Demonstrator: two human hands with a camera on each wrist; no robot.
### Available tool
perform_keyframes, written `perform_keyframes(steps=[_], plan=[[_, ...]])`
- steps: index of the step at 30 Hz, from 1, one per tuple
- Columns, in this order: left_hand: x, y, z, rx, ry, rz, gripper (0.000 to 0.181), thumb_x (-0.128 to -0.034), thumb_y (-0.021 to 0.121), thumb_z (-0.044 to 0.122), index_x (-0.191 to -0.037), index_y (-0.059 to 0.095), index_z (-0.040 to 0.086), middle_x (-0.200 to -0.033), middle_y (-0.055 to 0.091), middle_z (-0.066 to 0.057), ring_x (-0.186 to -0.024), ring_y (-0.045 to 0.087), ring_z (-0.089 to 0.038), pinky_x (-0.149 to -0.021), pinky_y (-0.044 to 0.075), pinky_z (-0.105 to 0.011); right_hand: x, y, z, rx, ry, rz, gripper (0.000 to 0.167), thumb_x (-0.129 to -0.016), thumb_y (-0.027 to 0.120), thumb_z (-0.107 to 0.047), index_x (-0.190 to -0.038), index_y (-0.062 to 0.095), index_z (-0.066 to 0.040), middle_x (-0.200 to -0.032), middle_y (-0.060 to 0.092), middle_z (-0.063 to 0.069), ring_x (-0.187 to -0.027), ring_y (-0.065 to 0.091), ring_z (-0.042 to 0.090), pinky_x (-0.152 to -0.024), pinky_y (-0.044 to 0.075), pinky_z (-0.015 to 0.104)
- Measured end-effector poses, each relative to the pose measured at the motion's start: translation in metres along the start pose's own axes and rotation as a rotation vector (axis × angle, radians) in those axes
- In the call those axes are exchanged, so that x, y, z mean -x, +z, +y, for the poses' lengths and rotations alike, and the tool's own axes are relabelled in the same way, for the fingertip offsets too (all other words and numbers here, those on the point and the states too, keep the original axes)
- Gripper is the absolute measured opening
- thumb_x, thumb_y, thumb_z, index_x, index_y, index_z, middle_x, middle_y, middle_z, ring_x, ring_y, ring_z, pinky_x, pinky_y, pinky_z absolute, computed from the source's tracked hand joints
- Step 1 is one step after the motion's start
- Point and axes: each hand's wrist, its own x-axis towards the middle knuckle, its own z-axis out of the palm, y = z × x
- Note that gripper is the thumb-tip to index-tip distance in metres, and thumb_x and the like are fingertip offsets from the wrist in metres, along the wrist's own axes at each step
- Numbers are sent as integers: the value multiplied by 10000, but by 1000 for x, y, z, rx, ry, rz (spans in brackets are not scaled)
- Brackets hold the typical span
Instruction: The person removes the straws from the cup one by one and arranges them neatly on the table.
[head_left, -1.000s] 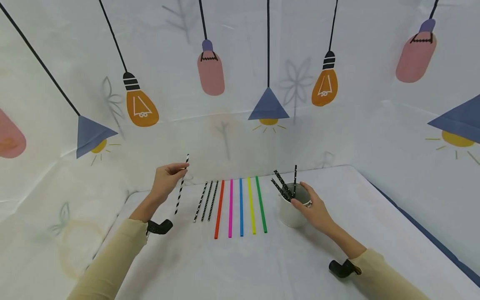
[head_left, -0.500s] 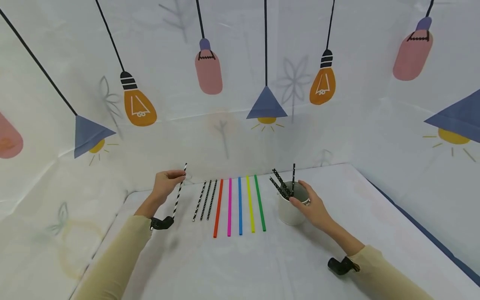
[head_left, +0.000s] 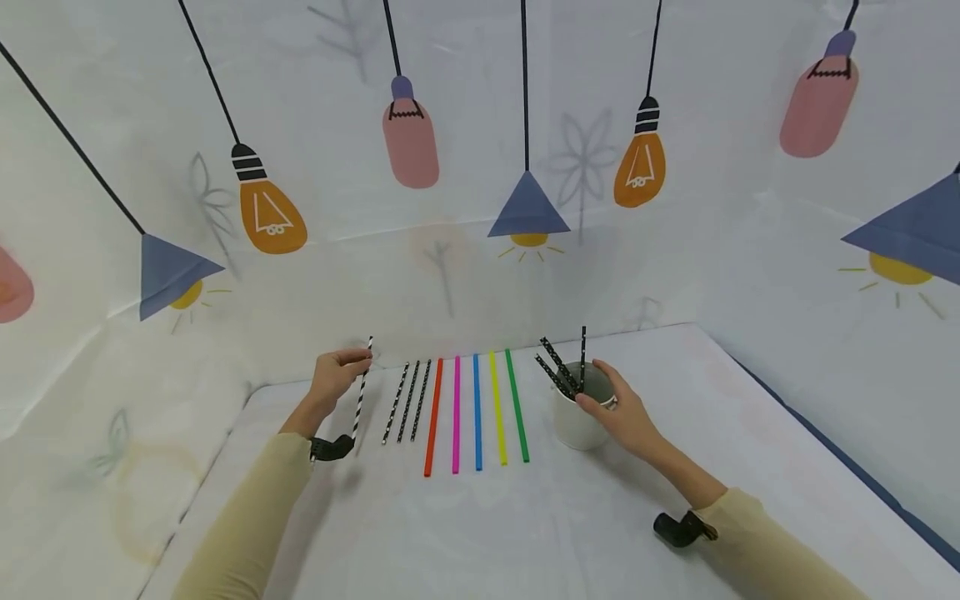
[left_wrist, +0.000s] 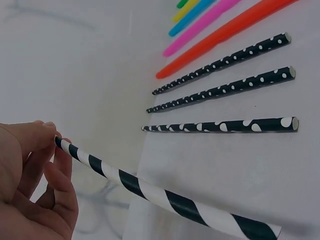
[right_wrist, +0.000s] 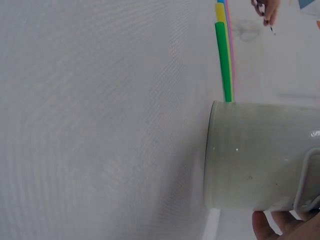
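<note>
My left hand pinches a black-and-white striped paper straw near its upper end, at the left of the row. The straw hangs nearly upright; I cannot tell whether its lower end touches the table. To its right lie three black straws with white dots, side by side. My right hand grips the rim and side of a pale small bucket, thumb at the near rim. Several dotted black straws stand leaning inside it, their lower ends hidden.
Continuing the row rightward are a red straw, a pink straw, a blue straw, a yellow straw and a green straw. The white-covered table meets a printed cloth wall behind them.
My left hand has come down with the striped straw, lowering it beside the dotted straws, and the straw stands a little more upright. The right hand keeps its hold on the bucket.
</note>
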Motion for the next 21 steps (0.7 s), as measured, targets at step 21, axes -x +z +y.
perform_keyframes(steps=[21], plan=[[-23, 13, -26, -127, 2, -146, 379, -959, 583, 42, -1325, 554, -50, -1350, 528, -234, -1207, 524, -382, -1012, 388, -524, 0, 2, 0, 2, -18, 17, 744, -937, 631, -410, -1536, 255, -179, -1560, 258, 153, -1397, 238, 421, -1003, 295, 669]])
